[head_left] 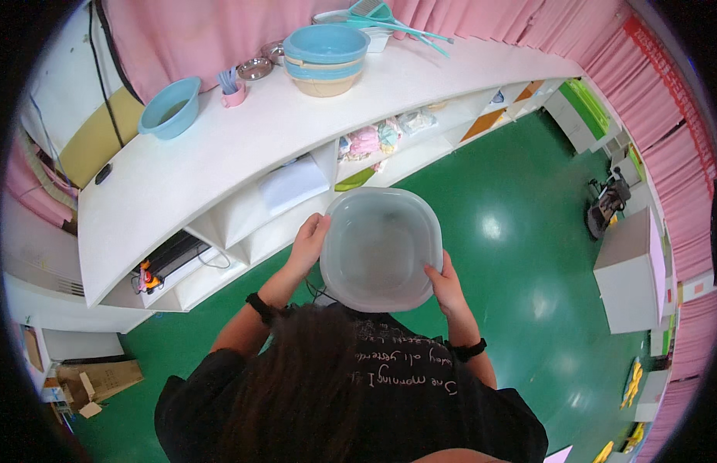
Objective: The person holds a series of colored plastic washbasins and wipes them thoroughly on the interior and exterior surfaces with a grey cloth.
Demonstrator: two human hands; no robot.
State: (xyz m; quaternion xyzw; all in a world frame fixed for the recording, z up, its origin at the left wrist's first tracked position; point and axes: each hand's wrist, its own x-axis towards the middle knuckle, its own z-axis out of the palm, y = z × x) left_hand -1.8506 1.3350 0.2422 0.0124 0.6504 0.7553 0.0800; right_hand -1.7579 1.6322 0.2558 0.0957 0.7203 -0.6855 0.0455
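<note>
Carrying step in hand: left hand (308, 241) and right hand (445, 284) clamp opposite rims of the translucent grey basin (377, 251), held chest-high short of the white tabletop (219, 147); next needs level transfer forward.

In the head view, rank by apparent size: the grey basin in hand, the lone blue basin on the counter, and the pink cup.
1. Grey basin, though it sits nearest the camera, which inflates it.
2. Blue basin.
3. Pink cup, clearly smallest.
</note>
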